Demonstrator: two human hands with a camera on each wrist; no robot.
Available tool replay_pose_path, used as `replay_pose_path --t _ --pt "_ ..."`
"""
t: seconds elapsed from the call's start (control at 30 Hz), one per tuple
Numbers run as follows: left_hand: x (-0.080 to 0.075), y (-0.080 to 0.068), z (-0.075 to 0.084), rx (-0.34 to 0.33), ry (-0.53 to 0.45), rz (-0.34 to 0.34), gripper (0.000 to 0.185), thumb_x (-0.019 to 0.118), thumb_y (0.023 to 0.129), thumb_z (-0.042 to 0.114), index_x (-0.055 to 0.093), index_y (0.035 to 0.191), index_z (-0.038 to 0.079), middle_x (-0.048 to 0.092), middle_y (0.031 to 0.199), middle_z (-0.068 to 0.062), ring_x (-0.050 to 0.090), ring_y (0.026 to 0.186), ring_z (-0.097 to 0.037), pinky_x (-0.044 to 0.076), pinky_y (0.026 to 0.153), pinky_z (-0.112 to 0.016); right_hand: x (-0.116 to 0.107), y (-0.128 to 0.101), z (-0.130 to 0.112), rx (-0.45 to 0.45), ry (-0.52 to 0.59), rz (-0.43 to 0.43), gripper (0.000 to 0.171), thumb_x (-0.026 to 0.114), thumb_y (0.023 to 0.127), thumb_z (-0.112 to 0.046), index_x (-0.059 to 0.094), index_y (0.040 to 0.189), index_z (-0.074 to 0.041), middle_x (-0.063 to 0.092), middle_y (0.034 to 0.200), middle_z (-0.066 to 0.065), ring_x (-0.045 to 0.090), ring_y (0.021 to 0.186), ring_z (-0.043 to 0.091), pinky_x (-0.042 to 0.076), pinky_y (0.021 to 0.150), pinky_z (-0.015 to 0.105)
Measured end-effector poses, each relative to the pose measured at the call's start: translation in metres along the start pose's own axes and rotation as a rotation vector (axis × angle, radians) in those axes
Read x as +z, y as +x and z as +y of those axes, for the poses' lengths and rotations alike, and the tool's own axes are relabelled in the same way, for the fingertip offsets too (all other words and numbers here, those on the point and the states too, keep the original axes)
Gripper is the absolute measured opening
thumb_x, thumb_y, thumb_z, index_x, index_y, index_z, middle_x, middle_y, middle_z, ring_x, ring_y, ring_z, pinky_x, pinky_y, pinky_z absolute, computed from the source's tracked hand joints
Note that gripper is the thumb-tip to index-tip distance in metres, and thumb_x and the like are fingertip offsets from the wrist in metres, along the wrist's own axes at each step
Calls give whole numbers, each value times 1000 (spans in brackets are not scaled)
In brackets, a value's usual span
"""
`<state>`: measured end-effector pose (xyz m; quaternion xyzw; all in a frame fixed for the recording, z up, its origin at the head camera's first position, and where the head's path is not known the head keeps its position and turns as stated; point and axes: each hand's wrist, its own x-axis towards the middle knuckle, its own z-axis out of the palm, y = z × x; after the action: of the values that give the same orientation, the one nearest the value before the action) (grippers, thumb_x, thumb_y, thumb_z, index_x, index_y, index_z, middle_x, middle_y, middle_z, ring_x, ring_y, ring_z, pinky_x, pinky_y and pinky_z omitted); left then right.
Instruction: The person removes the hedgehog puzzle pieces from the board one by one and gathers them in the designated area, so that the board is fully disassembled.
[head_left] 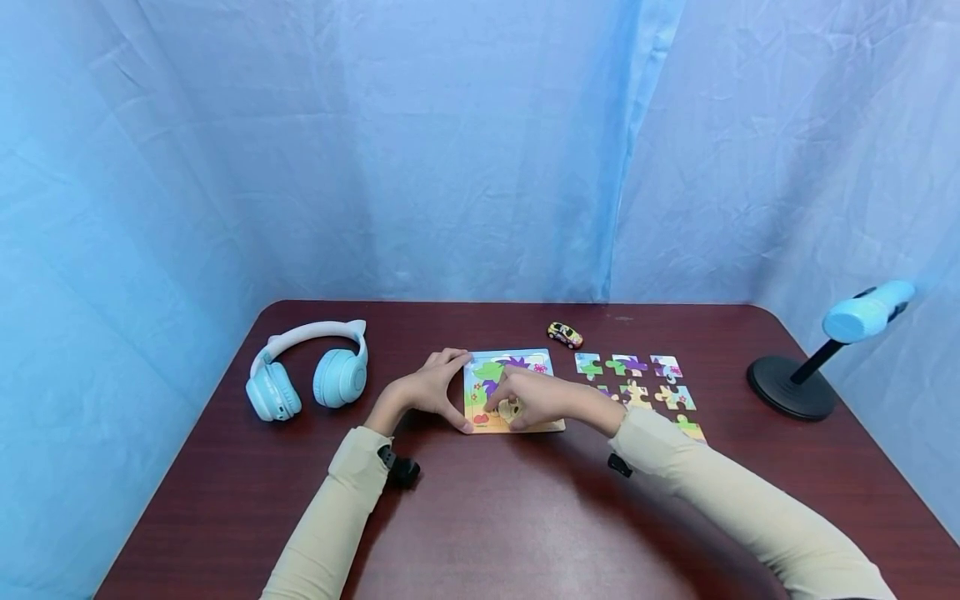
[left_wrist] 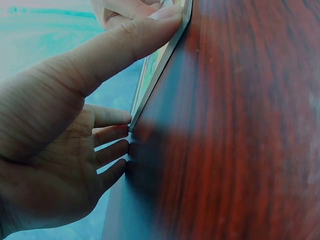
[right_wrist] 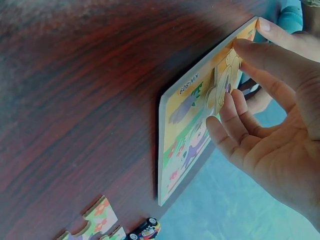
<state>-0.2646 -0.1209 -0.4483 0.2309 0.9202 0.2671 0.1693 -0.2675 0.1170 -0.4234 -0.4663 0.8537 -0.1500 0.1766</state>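
A colourful puzzle board [head_left: 477, 383] lies flat on the dark wood table in the head view, printed in green, purple and yellow. My left hand [head_left: 435, 386] spans its left side. The thumb rests at the near corner and the long fingers touch the far corner, all fairly straight. Over the board's lower middle, my right hand [head_left: 536, 397] pinches a yellow puzzle piece [right_wrist: 227, 82] between thumb and fingers. In the right wrist view the piece's edge stands out above the printed surface. Part of the board is hidden beneath the right hand.
Several loose puzzle pieces [head_left: 666, 367] lie right of the board, some partly behind my right forearm. A small toy car [head_left: 565, 335] sits beyond the board. Blue cat-ear headphones [head_left: 340, 377] are at the left, a blue microphone [head_left: 858, 321] on a black stand at the right.
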Motion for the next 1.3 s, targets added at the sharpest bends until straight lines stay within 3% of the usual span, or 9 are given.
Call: replay_pose_path --t 0.7,1.3 --pt "-1 0 -2 8 -4 4 121 94 70 43 24 162 7 26 164 -14 23 150 -35 32 119 -55 -4 2 -6 11 -9 -33 39 79 79 1 78 116 -10 65 104 8 55 94 24 47 74 24" --pt "0 1 -2 7 3 -2 122 93 71 43 22 163 7 25 164 -14 22 150 -35 32 119 -56 3 -3 -1 -17 -33 33 45 77 74 -1 74 117 -12 62 107 8 54 97 20 48 80 29"
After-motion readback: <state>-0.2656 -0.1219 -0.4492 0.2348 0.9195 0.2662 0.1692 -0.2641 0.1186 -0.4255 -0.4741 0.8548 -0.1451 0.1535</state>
